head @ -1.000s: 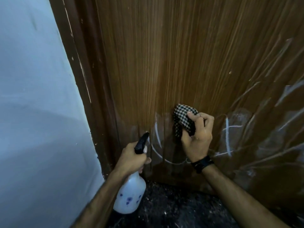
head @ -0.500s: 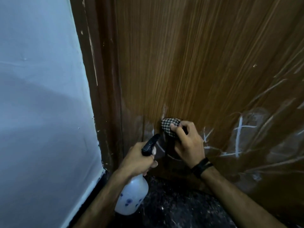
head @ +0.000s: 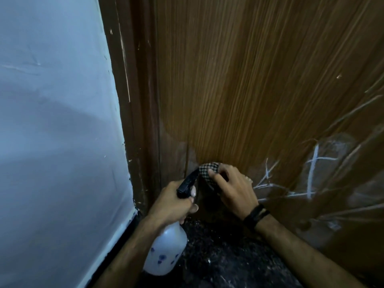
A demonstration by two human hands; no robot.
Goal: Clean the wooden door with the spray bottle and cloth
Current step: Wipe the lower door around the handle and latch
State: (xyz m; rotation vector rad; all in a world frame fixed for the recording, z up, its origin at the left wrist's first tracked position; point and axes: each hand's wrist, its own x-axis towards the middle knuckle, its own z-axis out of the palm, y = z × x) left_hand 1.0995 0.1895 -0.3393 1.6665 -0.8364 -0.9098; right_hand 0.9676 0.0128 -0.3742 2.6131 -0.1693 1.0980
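Note:
The brown wooden door [head: 239,84] fills the upper right, with white chalk-like marks [head: 311,173] low on its right side. My right hand [head: 234,190] grips a black-and-white checked cloth [head: 207,169] and presses it on the door's lower part near the floor. My left hand [head: 172,204] holds the neck of a white spray bottle [head: 166,250] with a black trigger head [head: 187,183]; the nozzle points up at the door, right beside the cloth.
A dark brown door frame [head: 135,100] runs down the door's left side. A pale blue wall [head: 58,132] fills the left, with a black skirting strip [head: 116,244] at its foot. The dark speckled floor [head: 224,256] lies below the hands.
My right hand has wiped the cloth down and to the left along the door, ending close to the sprayer nozzle. Chalk marks under it are gone. The left hand kept holding the bottle.

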